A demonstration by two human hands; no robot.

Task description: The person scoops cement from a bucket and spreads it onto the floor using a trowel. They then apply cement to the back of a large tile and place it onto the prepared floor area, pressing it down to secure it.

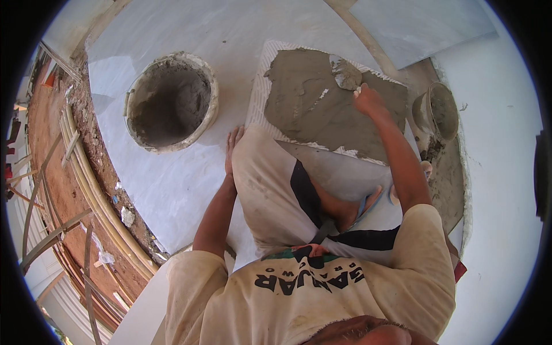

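My right hand (370,100) is closed round the handle of a trowel (345,73). Its blade is smeared with grey mortar and rests on a spread mortar layer (310,109). That layer covers most of the back of a tile (264,73), leaving a ribbed pale strip bare along the left edge. My left hand (232,148) lies flat on the pale floor tiles (172,195) beside my bent knee, fingers stretched out and holding nothing. To its left stands a large round bucket (214,109), its inside coated with wet mortar.
A smaller mortar-caked bucket (424,112) stands at the right, near a white wall (506,149). Rough mortar (448,184) covers the floor strip below it. Another large tile (422,29) lies at the far right. Beyond the left floor edge are bamboo poles (95,184) and bare soil.
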